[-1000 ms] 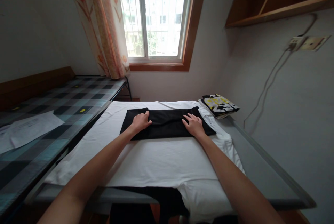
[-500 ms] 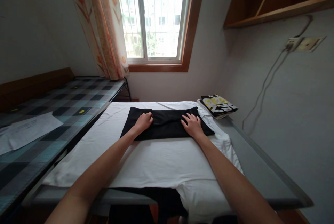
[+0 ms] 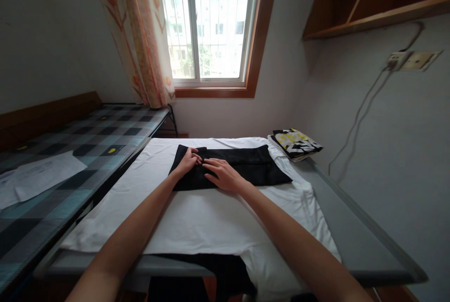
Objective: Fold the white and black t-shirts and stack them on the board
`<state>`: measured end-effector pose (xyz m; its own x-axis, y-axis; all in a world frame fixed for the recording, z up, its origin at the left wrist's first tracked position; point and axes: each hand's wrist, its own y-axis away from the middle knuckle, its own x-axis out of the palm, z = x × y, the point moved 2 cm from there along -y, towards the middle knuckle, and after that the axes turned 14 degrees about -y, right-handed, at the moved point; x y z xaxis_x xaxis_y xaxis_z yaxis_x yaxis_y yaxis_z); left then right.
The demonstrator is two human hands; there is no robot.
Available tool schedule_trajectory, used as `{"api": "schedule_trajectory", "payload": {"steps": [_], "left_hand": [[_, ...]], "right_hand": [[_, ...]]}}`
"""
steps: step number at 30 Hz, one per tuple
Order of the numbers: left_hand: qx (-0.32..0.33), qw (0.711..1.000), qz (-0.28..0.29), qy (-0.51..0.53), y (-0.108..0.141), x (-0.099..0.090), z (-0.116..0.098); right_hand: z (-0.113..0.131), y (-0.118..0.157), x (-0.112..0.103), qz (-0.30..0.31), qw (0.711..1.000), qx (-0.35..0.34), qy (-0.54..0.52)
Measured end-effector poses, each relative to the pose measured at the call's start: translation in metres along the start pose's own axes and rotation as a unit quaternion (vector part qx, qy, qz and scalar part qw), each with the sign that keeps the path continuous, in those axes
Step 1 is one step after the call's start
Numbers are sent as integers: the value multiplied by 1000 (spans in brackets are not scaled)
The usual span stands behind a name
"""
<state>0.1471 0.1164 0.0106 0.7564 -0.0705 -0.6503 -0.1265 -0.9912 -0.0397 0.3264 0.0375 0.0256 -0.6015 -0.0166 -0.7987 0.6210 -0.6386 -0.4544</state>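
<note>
A folded black garment (image 3: 255, 166) lies on a white cloth (image 3: 197, 227) spread over a grey-topped table; its exact kind does not show. My left hand (image 3: 188, 161) rests on the left part of the garment, its fingers loosely bent and apart. Flat on the garment's middle, close beside the left fingertips, is my right hand (image 3: 225, 175), with its fingers spread. Neither hand grips anything that I can see. A fold line runs along the garment's right half.
A folded black, white and yellow patterned cloth (image 3: 297, 143) sits at the table's far right corner. To the left is a bed with a checked mattress (image 3: 116, 128) and papers (image 3: 45, 173). A wooden shelf (image 3: 383, 13) hangs at upper right, above a plugged-in cable (image 3: 358, 114).
My right hand has slid left across the black garment, from its right side to its middle. My left hand has shifted slightly left and its fingers have loosened.
</note>
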Motion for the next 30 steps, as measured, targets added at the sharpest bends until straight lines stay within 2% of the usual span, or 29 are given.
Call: {"api": "schedule_trajectory", "payload": {"steps": [4,7,9,11,13,16,18,21,24,27,30], "left_hand": [[10,1000,-7,-3,0,-4,2],[58,991,-66,-97,-2,-16,6],[107,966,-121,-201,-3,-28,12],[133,934,-138,-301,-4,-38,21],[119,913,-98,-377,-5,-41,32],[77,888,-29,-453,-1,-37,40],[67,866,-40,-493,3,-31,35],[102,843,-69,-524,12,-17,20],[141,843,-22,-518,18,-3,10],[146,848,1,-510,19,4,9],[149,850,-3,-505,19,5,11]], "right_hand": [[-5,-7,18,19,999,38,3],[-8,-3,22,8,999,51,-2],[-9,-1,22,1,999,51,-9],[-8,-1,22,-1,999,52,-15],[-8,-1,22,-2,998,53,-19],[-9,-1,23,-1,998,56,-20],[-9,-1,25,-1,998,59,-19],[-8,-1,26,-1,998,63,-22],[-10,-1,21,-20,996,83,-25],[-20,4,10,-56,987,147,26],[-35,13,1,-29,968,234,82]]}}
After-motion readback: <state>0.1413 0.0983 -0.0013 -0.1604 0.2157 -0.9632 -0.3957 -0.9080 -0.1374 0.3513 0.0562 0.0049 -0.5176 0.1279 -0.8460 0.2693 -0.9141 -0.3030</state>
